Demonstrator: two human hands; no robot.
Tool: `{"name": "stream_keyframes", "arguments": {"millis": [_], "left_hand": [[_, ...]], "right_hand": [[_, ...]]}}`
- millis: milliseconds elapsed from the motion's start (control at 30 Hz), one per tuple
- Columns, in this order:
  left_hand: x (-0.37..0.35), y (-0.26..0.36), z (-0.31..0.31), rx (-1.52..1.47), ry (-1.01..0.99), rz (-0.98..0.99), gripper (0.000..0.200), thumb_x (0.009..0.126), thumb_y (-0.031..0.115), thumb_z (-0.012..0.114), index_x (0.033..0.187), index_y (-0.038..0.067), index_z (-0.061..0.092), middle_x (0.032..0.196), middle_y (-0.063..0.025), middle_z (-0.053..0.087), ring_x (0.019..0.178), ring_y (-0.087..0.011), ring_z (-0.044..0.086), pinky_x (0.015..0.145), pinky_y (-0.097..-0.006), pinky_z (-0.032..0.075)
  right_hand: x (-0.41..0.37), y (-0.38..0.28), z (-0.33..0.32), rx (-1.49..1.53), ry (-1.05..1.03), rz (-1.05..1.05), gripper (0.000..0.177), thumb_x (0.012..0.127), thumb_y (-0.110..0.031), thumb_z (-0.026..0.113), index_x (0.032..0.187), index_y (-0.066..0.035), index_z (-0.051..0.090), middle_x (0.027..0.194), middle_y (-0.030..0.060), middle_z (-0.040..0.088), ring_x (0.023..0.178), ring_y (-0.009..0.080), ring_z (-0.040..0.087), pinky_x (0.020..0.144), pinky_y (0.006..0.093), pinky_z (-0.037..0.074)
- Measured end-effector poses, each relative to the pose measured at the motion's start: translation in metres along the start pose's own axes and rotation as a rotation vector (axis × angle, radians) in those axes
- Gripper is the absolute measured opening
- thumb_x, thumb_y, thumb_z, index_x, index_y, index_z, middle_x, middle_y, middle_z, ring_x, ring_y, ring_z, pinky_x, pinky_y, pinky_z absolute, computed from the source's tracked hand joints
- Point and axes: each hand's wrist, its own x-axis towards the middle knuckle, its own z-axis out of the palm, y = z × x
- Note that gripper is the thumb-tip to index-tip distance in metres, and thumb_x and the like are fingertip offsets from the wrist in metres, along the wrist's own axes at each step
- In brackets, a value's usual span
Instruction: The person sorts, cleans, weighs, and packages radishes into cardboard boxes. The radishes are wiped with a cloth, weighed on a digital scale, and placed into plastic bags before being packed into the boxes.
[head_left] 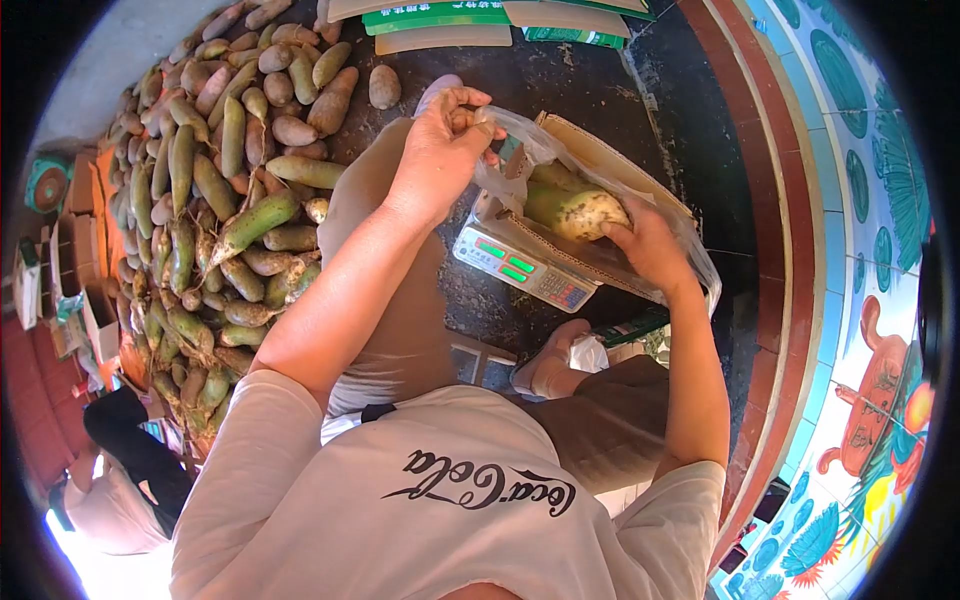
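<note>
My left hand (447, 145) is closed, its fingers pinching the rim of a clear plastic bag (518, 127). The bag lines an open cardboard box (665, 188) that rests on a digital scale (522, 270) with lit green displays. Inside the bag lies a green radish (578, 212) with a pale, dirt-specked end. My right hand (650, 250) reaches into the box and grips that end, thumb on top; its other fingers are mostly hidden. Behind this radish, part of another green one shows.
A large heap of muddy radishes (215, 190) fills the left side. One loose radish (384, 87) lies beside it. Flattened green cartons (440, 22) lie at the top. A brown ledge (775, 200) and painted tiled wall (850, 230) run along the right. Another person (115, 500) is at lower left.
</note>
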Motion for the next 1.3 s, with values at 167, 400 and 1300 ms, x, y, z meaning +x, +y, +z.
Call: {"name": "stream_keyframes", "arguments": {"millis": [167,400,1300], "left_hand": [[-0.002,0.003,-0.01,0.032,0.015,0.003,0.024,0.087,0.002,0.052,0.111,0.0,0.047,0.087,-0.0084,0.06,0.069,-0.0115,0.052,0.068,-0.0247,0.044],[-0.002,0.01,-0.018,-0.038,0.027,-0.027,0.028,0.084,0.003,0.054,0.11,-0.002,0.045,0.089,-0.0097,0.058,0.073,-0.0126,0.055,0.068,-0.025,0.046],[-0.239,-0.164,-0.349,1.042,0.745,-0.496,0.025,0.076,0.026,0.061,0.089,0.004,0.063,0.085,-0.0197,0.064,0.084,-0.0312,0.063,0.075,-0.0375,0.049]], "right_hand": [[-0.052,-0.07,-0.047,0.036,0.256,-0.012,0.035,0.083,-0.013,0.058,0.112,0.004,0.052,0.099,0.0184,0.062,0.095,0.0217,0.059,0.083,0.0314,0.043],[-0.171,-0.08,-0.097,0.546,0.493,0.049,0.057,0.085,-0.027,0.059,0.124,0.011,0.041,0.12,0.018,0.05,0.112,0.0252,0.048,0.098,0.0343,0.035],[-0.096,0.101,0.281,0.145,-0.433,0.482,0.045,0.09,-0.016,0.046,0.13,0.002,0.038,0.124,0.0194,0.049,0.114,0.0279,0.047,0.097,0.0363,0.036]]}}
